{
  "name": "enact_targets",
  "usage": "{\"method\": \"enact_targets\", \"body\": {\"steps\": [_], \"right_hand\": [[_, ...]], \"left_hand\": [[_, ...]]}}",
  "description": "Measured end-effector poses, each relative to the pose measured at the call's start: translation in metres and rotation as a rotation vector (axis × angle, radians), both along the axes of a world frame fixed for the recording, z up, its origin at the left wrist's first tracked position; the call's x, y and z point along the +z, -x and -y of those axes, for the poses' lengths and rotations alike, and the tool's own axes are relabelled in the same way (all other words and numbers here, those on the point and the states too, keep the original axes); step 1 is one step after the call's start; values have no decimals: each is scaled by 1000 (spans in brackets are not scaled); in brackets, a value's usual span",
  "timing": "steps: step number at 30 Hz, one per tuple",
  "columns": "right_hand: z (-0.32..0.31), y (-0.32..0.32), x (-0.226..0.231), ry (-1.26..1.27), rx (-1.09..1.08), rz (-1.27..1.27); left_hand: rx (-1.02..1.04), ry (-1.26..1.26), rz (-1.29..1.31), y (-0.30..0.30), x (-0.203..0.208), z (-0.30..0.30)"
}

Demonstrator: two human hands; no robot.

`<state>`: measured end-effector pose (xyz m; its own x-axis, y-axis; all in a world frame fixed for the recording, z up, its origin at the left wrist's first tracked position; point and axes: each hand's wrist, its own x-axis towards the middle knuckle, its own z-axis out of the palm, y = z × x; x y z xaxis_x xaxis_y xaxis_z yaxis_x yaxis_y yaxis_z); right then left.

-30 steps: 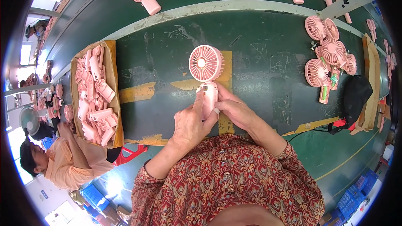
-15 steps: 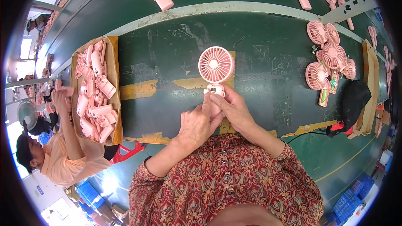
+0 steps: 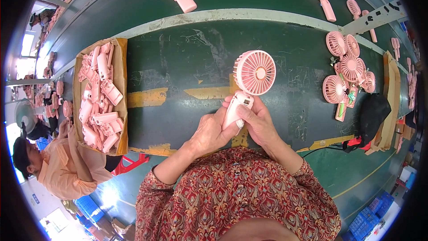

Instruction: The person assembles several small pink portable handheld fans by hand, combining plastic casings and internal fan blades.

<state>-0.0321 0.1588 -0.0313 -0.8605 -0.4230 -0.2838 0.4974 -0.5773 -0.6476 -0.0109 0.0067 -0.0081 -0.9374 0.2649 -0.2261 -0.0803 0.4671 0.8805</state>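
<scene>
1 long dark green bench (image 3: 187,116) spreads in front of me. A pale metal rail (image 3: 249,14) crosses its far side and limits any reach that way. At my left, past the bench's end, is a co-worker (image 3: 67,169) in an orange top. Nearer stands a cardboard box (image 3: 123,107), heaped with pink plastic shells (image 3: 101,69); its raised wall could catch my arm on a wide swing. At my right lies a pile of pink fans (image 3: 352,68), at least 5 heads, some with green insides bared, so I judge it easy to snag. A black bag (image 3: 373,116) sits just beside that pile.

Over the middle of the bench is the pink handheld fan (image 3: 248,82), tilted to the right; whether it touches the bench I cannot tell. My 2 hands grasp it together: the left hand (image 3: 207,134) from the left side, the right hand (image 3: 262,125) with its thumb across the front. I expect it to be light and stiff, its smooth plastic a little slippery. The round head (image 3: 262,64) is all thin ribs, likely the fragile part, not for squeezing. The handle (image 3: 232,111) looks solid, the best place to hold. The small dark window (image 3: 247,101) deserves no hard thumb pressure.
</scene>
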Motion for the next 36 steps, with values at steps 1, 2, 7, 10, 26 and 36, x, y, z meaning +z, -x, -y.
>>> {"method": "enact_targets", "body": {"steps": [1,2,7,10,26,36], "right_hand": [[0,-1,1,-1,0,0],[0,-2,2,6,-12,10],[1,0,3,15,-62,37],[3,8,-2,-4,-73,52],[-168,117,16,-1914,-553,-923],[-236,200,-5,-2331,-270,-646]], "left_hand": [[0,-1,0,0,1,-1],[-10,14,-51,-1,1,-1],[-15,17,-147,-2,-11,-2],[17,-17,-106,5,-14,-4],[535,346,-515,180,5,128],[646,1243,-334,301,-75,235]]}}
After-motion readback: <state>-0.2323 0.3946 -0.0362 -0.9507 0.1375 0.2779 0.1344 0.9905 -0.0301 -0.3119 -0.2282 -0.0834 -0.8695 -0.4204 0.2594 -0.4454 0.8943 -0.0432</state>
